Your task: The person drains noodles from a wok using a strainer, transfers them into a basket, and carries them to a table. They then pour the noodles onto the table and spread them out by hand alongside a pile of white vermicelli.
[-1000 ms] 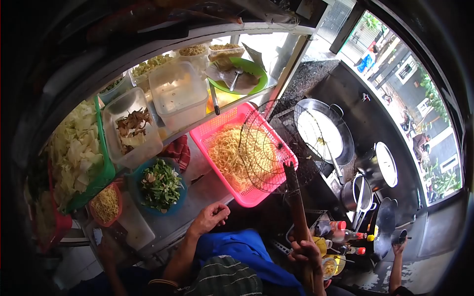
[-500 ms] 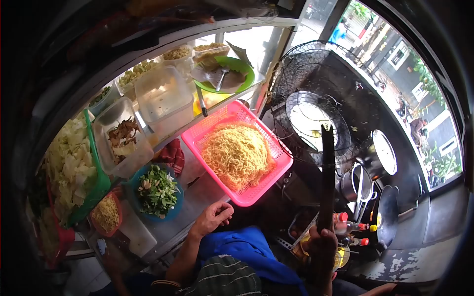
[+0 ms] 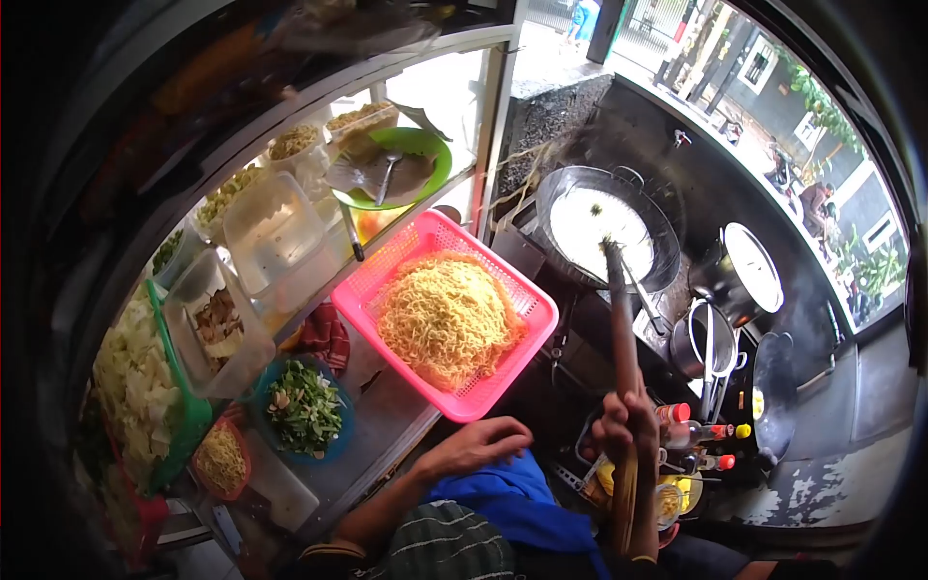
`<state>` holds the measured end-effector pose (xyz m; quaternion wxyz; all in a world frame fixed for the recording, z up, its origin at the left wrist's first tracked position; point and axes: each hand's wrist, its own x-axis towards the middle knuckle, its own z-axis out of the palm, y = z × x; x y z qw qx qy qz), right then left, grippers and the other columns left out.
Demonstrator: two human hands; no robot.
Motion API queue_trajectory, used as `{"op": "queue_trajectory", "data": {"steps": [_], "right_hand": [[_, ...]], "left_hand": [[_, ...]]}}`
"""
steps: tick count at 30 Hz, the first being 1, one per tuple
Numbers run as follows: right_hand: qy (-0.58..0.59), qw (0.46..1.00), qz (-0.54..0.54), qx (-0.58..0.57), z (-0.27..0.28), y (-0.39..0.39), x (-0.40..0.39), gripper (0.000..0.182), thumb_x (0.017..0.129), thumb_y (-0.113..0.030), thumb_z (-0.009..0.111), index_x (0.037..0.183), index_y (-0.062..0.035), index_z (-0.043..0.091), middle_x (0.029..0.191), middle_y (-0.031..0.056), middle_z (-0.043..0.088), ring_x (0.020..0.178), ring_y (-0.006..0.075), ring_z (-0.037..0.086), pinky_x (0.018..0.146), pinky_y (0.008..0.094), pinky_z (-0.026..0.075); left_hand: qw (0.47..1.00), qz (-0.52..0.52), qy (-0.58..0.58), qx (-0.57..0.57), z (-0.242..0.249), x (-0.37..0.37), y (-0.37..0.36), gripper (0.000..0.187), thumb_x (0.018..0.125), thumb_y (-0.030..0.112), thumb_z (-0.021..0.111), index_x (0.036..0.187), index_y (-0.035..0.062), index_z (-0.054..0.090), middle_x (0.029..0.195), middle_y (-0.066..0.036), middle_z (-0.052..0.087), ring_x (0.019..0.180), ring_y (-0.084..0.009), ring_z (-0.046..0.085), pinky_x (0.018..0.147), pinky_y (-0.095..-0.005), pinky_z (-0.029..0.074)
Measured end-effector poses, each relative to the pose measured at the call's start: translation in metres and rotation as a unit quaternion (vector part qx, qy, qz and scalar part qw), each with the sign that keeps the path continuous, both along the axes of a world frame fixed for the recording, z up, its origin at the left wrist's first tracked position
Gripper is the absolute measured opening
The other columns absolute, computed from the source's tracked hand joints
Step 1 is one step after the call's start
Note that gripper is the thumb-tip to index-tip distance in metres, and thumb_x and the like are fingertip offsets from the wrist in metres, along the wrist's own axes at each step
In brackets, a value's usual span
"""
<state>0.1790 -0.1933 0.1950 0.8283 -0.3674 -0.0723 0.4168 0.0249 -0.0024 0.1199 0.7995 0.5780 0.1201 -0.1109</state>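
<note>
My right hand (image 3: 628, 420) is wrapped around the long wooden handle (image 3: 622, 329) of a wire skimmer. The handle reaches up toward a wok (image 3: 667, 256) holding bright whitish liquid; motion smears the skimmer's wire basket, so its exact place is hard to make out. My left hand (image 3: 478, 445) holds nothing, its fingers loosely stretched, just below the near corner of a pink plastic basket (image 3: 532, 319). A heap of yellow noodles (image 3: 449, 319) fills that basket. A metal utensil (image 3: 646, 302) leans out over the wok's near rim.
Bottles (image 3: 688, 434) with red and yellow caps stand right of my right hand. Beyond are a saucepan (image 3: 698, 343), a large pot (image 3: 720, 275) and a second wok (image 3: 778, 387). On the left are a blue bowl of chopped greens (image 3: 307, 411), plastic tubs (image 3: 275, 232) and a green plate (image 3: 440, 159).
The skimmer's wire basket, clear over the wok before, is now blurred, and its handle has swung and tilted left. My left hand has moved right and its fingers have loosened. The view has shifted.
</note>
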Motion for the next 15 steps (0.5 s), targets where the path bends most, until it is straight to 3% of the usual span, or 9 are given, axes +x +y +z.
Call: {"op": "queue_trajectory", "data": {"steps": [4,6,8,9,10,12,13,14,15], "right_hand": [[-0.088,0.993,-0.081,0.022,0.016,0.041,0.044,0.041,0.094,-0.018,0.049,0.131,-0.009,0.033,0.072,0.0002,0.044,0.049,0.0046,0.041,0.045,0.0187,0.037],[-0.112,0.99,-0.079,0.031,0.003,0.054,0.077,0.039,0.094,-0.015,0.048,0.13,-0.0104,0.033,0.078,0.0047,0.05,0.054,0.0095,0.046,0.047,0.0183,0.04],[-0.087,0.991,-0.104,0.018,-0.005,0.069,0.098,0.039,0.094,-0.016,0.048,0.129,-0.0108,0.031,0.079,0.0062,0.052,0.058,0.0117,0.051,0.051,0.0193,0.043],[-0.128,0.988,-0.08,0.033,-0.025,0.07,0.118,0.04,0.095,-0.016,0.049,0.128,-0.0098,0.029,0.08,0.0074,0.053,0.063,0.0128,0.054,0.055,0.0216,0.046],[-0.174,0.982,-0.07,0.013,-0.032,0.072,0.13,0.037,0.096,-0.022,0.047,0.127,-0.0076,0.032,0.087,0.0104,0.058,0.067,0.0153,0.058,0.06,0.0259,0.049],[-0.181,0.976,-0.049,-0.111,-0.037,0.062,0.153,0.037,0.098,-0.03,0.044,0.123,-0.0038,0.043,0.095,0.0114,0.061,0.074,0.018,0.061,0.069,0.03,0.051],[-0.353,0.896,-0.089,-0.255,-0.053,0.056,0.173,0.042,0.099,-0.038,0.04,0.118,-0.0033,0.053,0.102,0.0129,0.063,0.084,0.0235,0.063,0.077,0.0348,0.05],[-0.469,0.768,-0.163,-0.404,-0.067,0.043,0.185,0.038,0.097,-0.035,0.046,0.119,-0.005,0.054,0.093,0.0081,0.063,0.08,0.0182,0.059,0.069,0.0329,0.046],[-0.545,0.645,-0.182,-0.504,-0.057,0.036,0.189,0.038,0.092,-0.033,0.053,0.12,-0.0074,0.055,0.1,0.0097,0.061,0.09,0.0231,0.057,0.078,0.036,0.044]], "left_hand": [[0.984,-0.131,-0.104,-0.053,0.046,0.063,-0.029,0.045,0.098,0.038,0.045,0.122,0.0018,0.051,0.102,-0.005,0.061,0.096,-0.0132,0.057,0.087,-0.0293,0.045],[0.974,-0.129,-0.082,-0.167,0.028,0.1,-0.049,0.046,0.098,0.038,0.044,0.129,0.0045,0.04,0.114,-0.008,0.055,0.098,-0.0159,0.058,0.089,-0.0326,0.045],[0.944,-0.032,-0.022,-0.327,0.057,0.123,-0.063,0.041,0.097,0.032,0.047,0.127,0.0066,0.035,0.101,-0.007,0.055,0.077,-0.0135,0.059,0.07,-0.0282,0.05],[0.946,-0.04,-0.019,-0.321,0.057,0.135,-0.061,0.041,0.097,0.032,0.047,0.127,0.0066,0.035,0.101,-0.007,0.055,0.077,-0.0135,0.059,0.07,-0.0282,0.05],[0.951,-0.015,-0.009,-0.31,0.056,0.146,-0.059,0.038,0.097,0.029,0.048,0.126,0.008,0.035,0.092,-0.005,0.052,0.065,-0.0101,0.052,0.058,-0.0243,0.045],[0.956,0.004,0.007,-0.292,0.051,0.166,-0.049,0.035,0.097,0.025,0.049,0.125,0.0094,0.034,0.083,-0.003,0.049,0.053,-0.0067,0.045,0.046,-0.0204,0.041],[0.964,0.024,0.041,-0.261,0.046,0.174,-0.04,0.033,0.097,0.024,0.049,0.123,0.0103,0.035,0.079,-0.001,0.045,0.048,-0.0046,0.037,0.041,-0.019,0.034],[0.97,0.043,0.073,-0.229,0.041,0.182,-0.029,0.03,0.097,0.023,0.049,0.122,0.0112,0.036,0.075,0.001,0.04,0.044,-0.0024,0.029,0.037,-0.0175,0.028],[0.978,0.046,0.086,-0.183,0.034,0.187,-0.014,0.028,0.096,0.022,0.049,0.12,0.0119,0.038,0.076,0.001,0.042,0.044,-0.0023,0.031,0.037,-0.0179,0.03]]}}
